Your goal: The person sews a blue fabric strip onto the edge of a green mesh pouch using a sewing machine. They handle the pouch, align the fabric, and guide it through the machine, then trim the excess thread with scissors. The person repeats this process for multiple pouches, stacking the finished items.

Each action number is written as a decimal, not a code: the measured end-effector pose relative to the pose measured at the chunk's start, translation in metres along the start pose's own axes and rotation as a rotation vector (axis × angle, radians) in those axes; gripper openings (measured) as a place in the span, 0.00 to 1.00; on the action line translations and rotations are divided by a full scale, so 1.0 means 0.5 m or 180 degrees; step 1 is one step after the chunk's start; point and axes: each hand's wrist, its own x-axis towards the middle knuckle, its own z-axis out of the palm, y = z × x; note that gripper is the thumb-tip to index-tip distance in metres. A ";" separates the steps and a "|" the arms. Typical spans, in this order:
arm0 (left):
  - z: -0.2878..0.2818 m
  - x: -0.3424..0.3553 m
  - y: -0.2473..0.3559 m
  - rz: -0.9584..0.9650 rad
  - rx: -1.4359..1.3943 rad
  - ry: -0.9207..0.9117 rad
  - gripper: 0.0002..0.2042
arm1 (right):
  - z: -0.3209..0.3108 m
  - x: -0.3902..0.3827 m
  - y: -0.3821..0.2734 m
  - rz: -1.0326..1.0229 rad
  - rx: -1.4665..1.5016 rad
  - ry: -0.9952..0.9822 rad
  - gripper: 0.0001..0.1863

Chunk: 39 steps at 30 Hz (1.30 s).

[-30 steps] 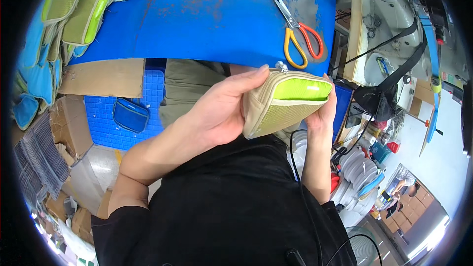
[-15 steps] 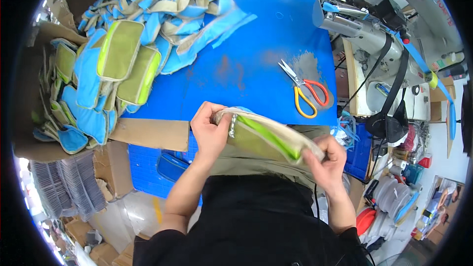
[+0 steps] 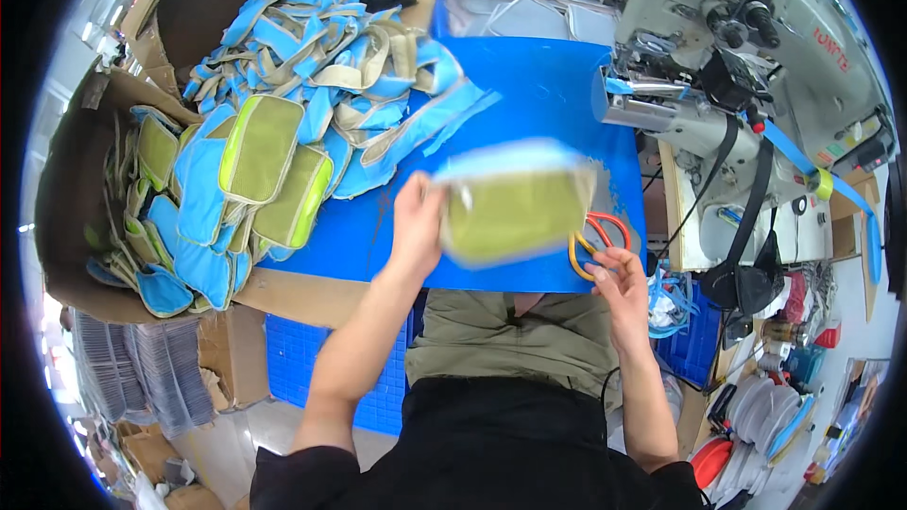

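My left hand (image 3: 418,224) grips the left edge of a green and beige pouch with a light blue top (image 3: 515,208), held up over the blue table (image 3: 529,104); the pouch is blurred by motion. My right hand (image 3: 619,285) is below and to the right of the pouch, fingers apart, holding nothing. It hovers just by the orange-handled scissors (image 3: 595,241) lying at the table's near right edge, partly hidden behind the pouch.
A heap of blue, beige and green pouch pieces (image 3: 283,123) spills from a cardboard box (image 3: 66,189) on the left. A grey sewing machine (image 3: 746,47) stands at the right. Blue crates (image 3: 302,359) sit under the table by my knees.
The view has tilted up toward the table. The pouch went from both hands near my lap to my left hand alone, raised over the table; my right hand let go.
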 end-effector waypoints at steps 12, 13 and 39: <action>-0.133 0.189 0.078 0.1740 0.5199 0.0274 0.17 | -0.057 -0.037 0.058 -0.0502 -0.1380 0.0241 0.25; -0.150 0.189 0.074 0.1867 0.4910 0.0246 0.15 | -0.060 -0.036 0.063 -0.0513 -0.1410 0.0282 0.24; -0.049 -0.029 0.225 -0.0595 -0.0885 -0.2113 0.13 | 0.040 0.069 -0.177 0.0452 0.2330 -0.0763 0.20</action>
